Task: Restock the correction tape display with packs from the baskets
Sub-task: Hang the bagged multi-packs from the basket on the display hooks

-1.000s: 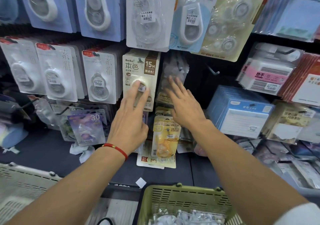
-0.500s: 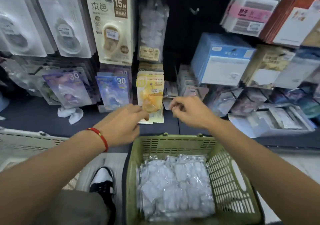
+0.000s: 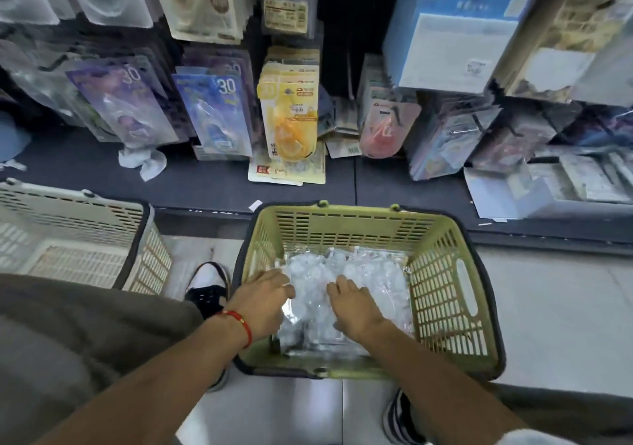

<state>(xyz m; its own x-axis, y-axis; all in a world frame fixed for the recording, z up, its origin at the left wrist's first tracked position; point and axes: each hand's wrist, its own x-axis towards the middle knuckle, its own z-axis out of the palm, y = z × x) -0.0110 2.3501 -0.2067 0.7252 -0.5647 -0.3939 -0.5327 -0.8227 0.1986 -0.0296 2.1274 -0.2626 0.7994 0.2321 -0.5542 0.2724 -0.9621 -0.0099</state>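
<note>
Green basket (image 3: 442,275) on the floor before the display (image 3: 287,115) holds a heap of clear packs (image 3: 363,273), and both the left hand (image 3: 263,299) and right hand (image 3: 354,306) rest on them, fingers hidden, grip unclear, so restocking looks far from finished.

An olive-green slotted basket (image 3: 442,273) with a dark rim is seen; clear, silvery-white packs (image 3: 346,273) are held in it; a cream slotted basket (image 3: 85,235) is also dark-rimmed; a red cord bracelet (image 3: 239,324) is worn at the left wrist; hanging packs are coloured purple (image 3: 126,102), blue (image 3: 215,109) and yellow-orange (image 3: 291,115); the shelf (image 3: 191,177) is dark navy; the floor (image 3: 555,318) is pale grey.
</note>
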